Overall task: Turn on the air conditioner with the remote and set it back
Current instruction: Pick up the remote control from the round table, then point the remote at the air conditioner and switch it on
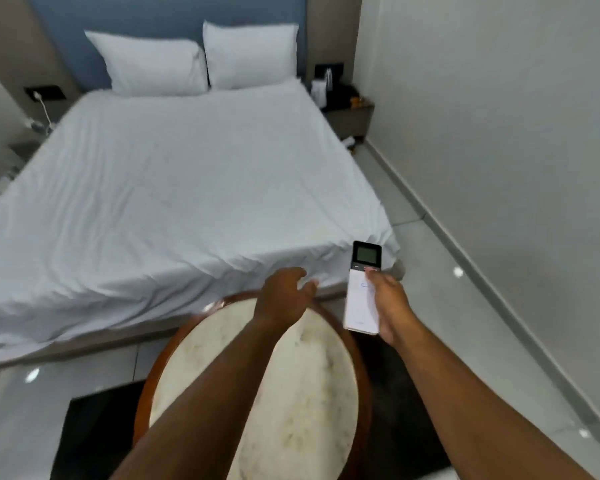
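Observation:
The remote (360,299) is long and white with a dark top end and a small grey screen. My right hand (392,303) grips it from the right side, its thumb resting just below the screen, and the remote points away toward the bed. It hangs beyond the right edge of the round marble-topped table (222,372). My left hand (284,294) hovers over the table's far edge with fingers loosely apart and nothing in it. No air conditioner is in view.
A wide bed (174,188) with a white sheet and two pillows fills the space ahead. A bedside table (350,116) with small items stands at the far right by the wall. Glossy tiled floor (465,306) runs along the right wall.

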A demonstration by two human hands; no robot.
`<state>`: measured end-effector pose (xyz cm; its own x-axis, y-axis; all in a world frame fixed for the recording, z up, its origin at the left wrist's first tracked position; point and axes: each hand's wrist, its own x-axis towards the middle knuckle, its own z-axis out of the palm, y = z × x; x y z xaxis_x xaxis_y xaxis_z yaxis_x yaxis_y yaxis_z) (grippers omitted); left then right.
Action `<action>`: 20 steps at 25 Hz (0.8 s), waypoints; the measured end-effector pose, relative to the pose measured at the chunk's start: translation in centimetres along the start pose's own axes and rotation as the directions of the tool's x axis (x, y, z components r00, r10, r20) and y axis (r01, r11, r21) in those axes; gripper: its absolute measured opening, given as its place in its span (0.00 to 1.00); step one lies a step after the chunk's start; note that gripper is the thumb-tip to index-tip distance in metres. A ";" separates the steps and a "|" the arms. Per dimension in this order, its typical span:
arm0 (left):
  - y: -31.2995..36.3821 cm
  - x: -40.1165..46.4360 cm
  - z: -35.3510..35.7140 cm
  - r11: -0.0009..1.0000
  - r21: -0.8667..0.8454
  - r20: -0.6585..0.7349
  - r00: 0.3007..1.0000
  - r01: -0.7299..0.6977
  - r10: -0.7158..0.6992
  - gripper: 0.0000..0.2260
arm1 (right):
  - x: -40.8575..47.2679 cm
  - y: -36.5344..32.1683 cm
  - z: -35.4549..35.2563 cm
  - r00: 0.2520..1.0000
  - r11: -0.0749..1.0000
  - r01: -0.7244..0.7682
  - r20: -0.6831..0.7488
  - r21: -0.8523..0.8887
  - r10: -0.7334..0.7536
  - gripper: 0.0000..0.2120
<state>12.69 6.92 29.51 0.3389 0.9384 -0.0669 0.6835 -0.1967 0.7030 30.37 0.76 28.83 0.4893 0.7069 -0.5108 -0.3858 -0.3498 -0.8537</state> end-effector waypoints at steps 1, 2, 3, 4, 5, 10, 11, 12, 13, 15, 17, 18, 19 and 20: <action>2.7 0.3 -1.4 0.994 0.060 -0.031 0.995 -0.090 0.091 0.20 | -1.2 -3.3 -1.1 0.999 0.998 0.053 -0.006 0.024 -0.052 0.10; 5.5 0.7 -2.7 0.975 0.137 -0.065 0.980 -0.177 0.187 0.23 | -2.5 -6.5 -2.2 0.995 0.994 0.100 0.000 0.052 -0.100 0.10; 8.0 1.1 -3.8 0.942 0.223 -0.083 0.957 -0.252 0.276 0.25 | -3.7 -9.2 -3.1 0.990 0.987 0.142 0.015 0.075 -0.143 0.10; 10.9 1.4 -5.1 0.897 0.292 -0.102 0.922 -0.331 0.373 0.26 | -5.3 -12.1 -4.2 0.982 0.978 0.190 0.002 0.083 -0.191 0.10; 13.7 1.4 -6.4 0.845 0.347 -0.125 0.872 -0.408 0.472 0.28 | -7.1 -14.9 -5.3 0.971 0.967 0.239 -0.021 0.089 -0.238 0.11; 27.1 0.6 -12.3 0.595 0.546 -0.219 0.586 -0.589 0.781 0.37 | -16.8 -26.8 -10.2 0.832 0.836 0.545 -0.163 0.056 -0.531 0.12; 29.0 0.3 -13.3 0.562 0.571 -0.232 0.539 -0.598 0.809 0.39 | -18.6 -28.7 -11.0 0.801 0.809 0.587 -0.177 0.041 -0.572 0.12; 30.9 0.0 -14.2 0.537 0.585 -0.247 0.498 -0.607 0.831 0.40 | -20.5 -30.4 -11.7 0.769 0.781 0.624 -0.195 0.028 -0.608 0.11; 33.0 -0.4 -15.3 0.514 0.598 -0.267 0.452 -0.615 0.851 0.41 | -22.8 -32.4 -12.5 0.730 0.745 0.666 -0.216 0.017 -0.648 0.11; 36.9 -1.3 -17.6 0.484 0.612 -0.306 0.377 -0.626 0.874 0.43 | -27.3 -36.0 -13.9 0.654 0.678 0.735 -0.254 -0.009 -0.712 0.11; 41.0 -2.5 -19.8 0.458 0.610 -0.357 0.293 -0.647 0.887 0.44 | -31.5 -38.9 -15.2 0.585 0.625 0.778 -0.294 -0.058 -0.756 0.12; 42.4 -3.1 -20.7 0.457 0.606 -0.379 0.268 -0.651 0.886 0.44 | -33.0 -39.8 -15.6 0.556 0.604 0.793 -0.310 -0.077 -0.771 0.12; 44.4 -4.2 -21.7 0.449 0.608 -0.406 0.229 -0.654 0.884 0.44 | -34.9 -40.8 -16.2 0.502 0.562 0.821 -0.336 -0.105 -0.797 0.13; 45.7 -4.9 -22.3 0.431 0.622 -0.423 0.182 -0.653 0.887 0.44 | -36.0 -41.4 -16.5 0.466 0.533 0.836 -0.345 -0.129 -0.814 0.13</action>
<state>27.83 -0.31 77.77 0.3946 0.1168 0.9114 0.4757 -0.8746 -0.0938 41.60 -20.37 80.91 0.8125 0.4021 0.4221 0.3041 0.3253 -0.8954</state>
